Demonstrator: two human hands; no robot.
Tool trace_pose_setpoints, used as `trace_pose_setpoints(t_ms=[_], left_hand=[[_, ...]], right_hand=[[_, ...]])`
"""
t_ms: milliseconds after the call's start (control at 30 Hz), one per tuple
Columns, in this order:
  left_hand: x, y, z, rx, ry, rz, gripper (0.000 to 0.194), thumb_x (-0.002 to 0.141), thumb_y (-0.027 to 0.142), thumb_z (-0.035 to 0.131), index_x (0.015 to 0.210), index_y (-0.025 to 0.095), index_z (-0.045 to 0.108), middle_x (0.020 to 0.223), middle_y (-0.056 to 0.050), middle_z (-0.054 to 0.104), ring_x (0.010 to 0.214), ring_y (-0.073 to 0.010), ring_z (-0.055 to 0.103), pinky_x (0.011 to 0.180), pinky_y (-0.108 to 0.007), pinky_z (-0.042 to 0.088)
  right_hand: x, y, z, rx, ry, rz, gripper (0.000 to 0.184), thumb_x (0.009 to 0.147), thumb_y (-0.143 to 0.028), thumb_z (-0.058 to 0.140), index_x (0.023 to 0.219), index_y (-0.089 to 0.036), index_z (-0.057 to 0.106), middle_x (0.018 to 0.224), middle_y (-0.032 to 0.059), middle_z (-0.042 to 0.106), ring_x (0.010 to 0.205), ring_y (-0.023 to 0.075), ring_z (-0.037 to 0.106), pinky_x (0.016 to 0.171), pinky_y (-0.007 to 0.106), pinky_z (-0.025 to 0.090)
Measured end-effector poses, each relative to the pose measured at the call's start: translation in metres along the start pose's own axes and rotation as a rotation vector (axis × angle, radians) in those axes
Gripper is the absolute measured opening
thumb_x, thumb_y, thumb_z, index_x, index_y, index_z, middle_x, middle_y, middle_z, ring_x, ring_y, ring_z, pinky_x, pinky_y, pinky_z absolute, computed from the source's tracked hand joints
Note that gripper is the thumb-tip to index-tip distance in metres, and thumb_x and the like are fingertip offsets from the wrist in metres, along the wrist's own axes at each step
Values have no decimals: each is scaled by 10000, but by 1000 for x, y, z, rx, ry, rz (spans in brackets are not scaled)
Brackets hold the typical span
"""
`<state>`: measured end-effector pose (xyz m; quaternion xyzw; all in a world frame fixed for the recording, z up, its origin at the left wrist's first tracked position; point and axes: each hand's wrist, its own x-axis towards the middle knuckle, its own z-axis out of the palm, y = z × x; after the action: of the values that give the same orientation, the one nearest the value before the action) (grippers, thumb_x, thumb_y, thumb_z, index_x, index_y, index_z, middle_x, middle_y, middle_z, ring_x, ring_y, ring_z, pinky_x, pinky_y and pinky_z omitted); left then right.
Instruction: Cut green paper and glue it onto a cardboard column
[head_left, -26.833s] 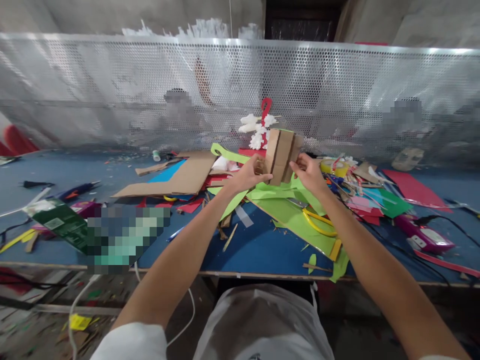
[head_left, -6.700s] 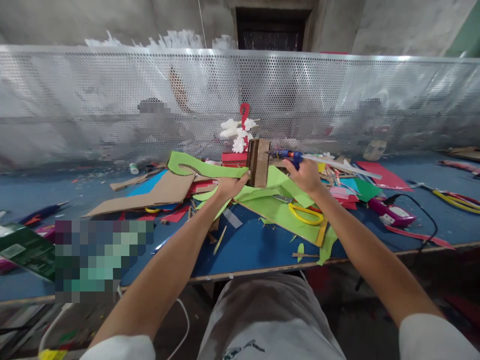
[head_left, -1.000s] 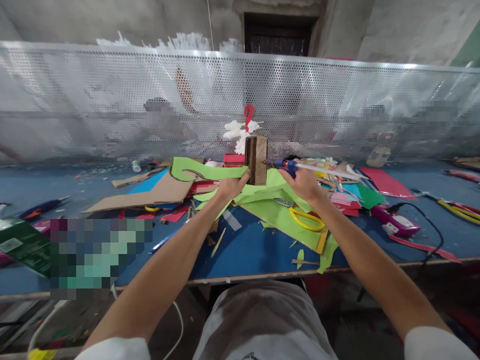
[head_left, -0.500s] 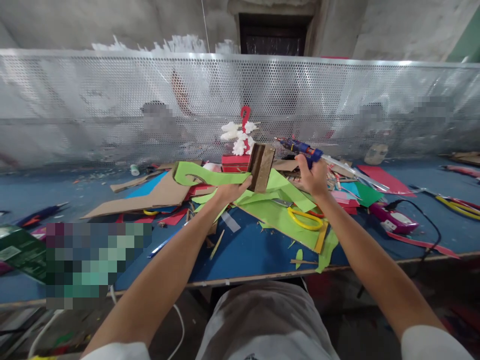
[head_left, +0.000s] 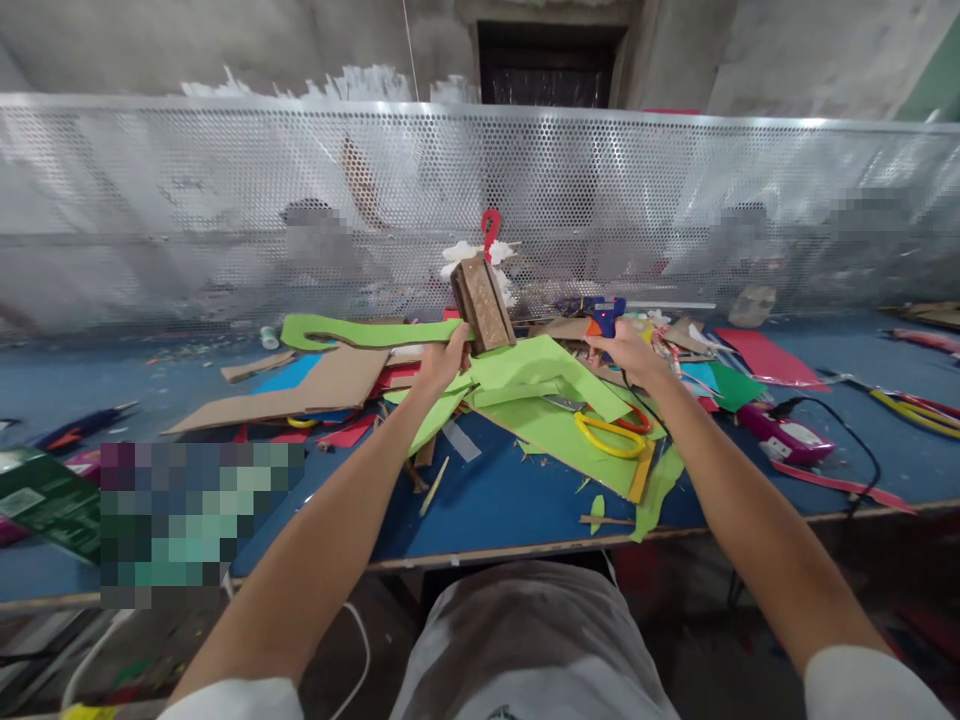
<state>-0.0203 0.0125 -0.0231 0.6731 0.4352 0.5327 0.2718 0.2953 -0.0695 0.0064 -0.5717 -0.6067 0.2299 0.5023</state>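
In my left hand (head_left: 444,362) is a light-green, hook-shaped cutout (head_left: 375,333) with a small brown cardboard box (head_left: 486,306) at its right end. My left fingers are closed where the cutout meets the box, and the box stands tilted. My right hand (head_left: 636,352) is wrapped round the handle of a blue glue gun (head_left: 606,314), whose nozzle points left. A long whitish glue stick (head_left: 671,305) sticks out of its rear. Behind the box stands a red hook shape (head_left: 491,228) with white flower-like pieces (head_left: 500,252), partly hidden.
Green paper scraps (head_left: 555,445) lie in front, with yellow-handled scissors (head_left: 615,437) on them. Brown cardboard (head_left: 330,385) lies to the left, a pink box-like device (head_left: 787,437) with a cord to the right. A perforated metal screen (head_left: 247,220) stands along the blue table's back.
My left hand has moved left with the cutout, and the box now leans the other way. The glue gun has come down and turned more level in my right hand.
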Motion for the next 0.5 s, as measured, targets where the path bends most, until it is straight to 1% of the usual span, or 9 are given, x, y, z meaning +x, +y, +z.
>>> trace_pose_setpoints(t_ms=[33, 100, 167, 200, 267, 333, 400, 500], left_hand=[[1, 0, -1, -51, 8, -16, 490, 1009, 471, 440, 572, 249, 461, 479, 1, 493, 466, -152, 508, 548, -297, 475], [4, -2, -3, -129, 26, -28, 491, 1013, 441, 442, 563, 244, 454, 479, 4, 478, 446, -140, 479, 522, -297, 458], [5, -5, -4, -157, 45, -15, 508, 1016, 433, 450, 546, 239, 458, 476, 2, 471, 442, -138, 477, 518, -302, 452], [6, -6, -5, -163, 50, -5, 511, 1015, 432, 459, 543, 237, 467, 477, 1, 476, 443, -139, 483, 519, -305, 450], [7, -8, -5, -169, 48, 5, 507, 1013, 429, 472, 545, 235, 480, 482, 1, 484, 444, -141, 492, 523, -310, 451], [7, -8, -5, -165, 41, -4, 492, 1011, 422, 477, 556, 235, 477, 486, 4, 487, 439, -139, 496, 521, -309, 455], [6, -6, -4, -143, 41, -17, 488, 1011, 432, 482, 564, 235, 471, 481, 8, 478, 431, -136, 495, 516, -305, 459], [4, -3, -4, -104, 34, -4, 509, 1005, 481, 495, 561, 232, 478, 470, 11, 468, 435, -133, 507, 521, -287, 471]], right_hand=[[1, 3, -3, -125, -23, 2, 254, 854, -425, 723, 814, -238, 556, 683, 40, 649, 610, 212, 621, 596, 344, 505], [4, 7, -8, -433, -32, -14, 260, 900, -448, 685, 797, -223, 604, 732, 81, 694, 713, 255, 672, 670, 355, 505], [5, 10, -13, -709, -31, -25, 302, 918, -482, 670, 786, -211, 648, 766, 107, 717, 771, 277, 690, 695, 347, 478], [5, 12, -15, -801, -40, -22, 334, 923, -509, 664, 782, -206, 666, 768, 115, 721, 774, 282, 691, 688, 342, 462], [5, 15, -18, -913, -78, -16, 400, 920, -567, 661, 768, -198, 689, 739, 117, 715, 734, 279, 681, 654, 335, 431], [5, 18, -18, -973, -116, -19, 427, 908, -587, 677, 754, -190, 703, 709, 111, 706, 690, 266, 665, 630, 332, 407], [6, 22, -15, -1009, -140, -22, 385, 895, -542, 709, 764, -181, 721, 737, 112, 724, 690, 255, 668, 630, 326, 398], [7, 26, -7, -1045, -176, -15, 285, 887, -448, 728, 834, -169, 755, 864, 128, 772, 769, 257, 699, 641, 318, 396]])
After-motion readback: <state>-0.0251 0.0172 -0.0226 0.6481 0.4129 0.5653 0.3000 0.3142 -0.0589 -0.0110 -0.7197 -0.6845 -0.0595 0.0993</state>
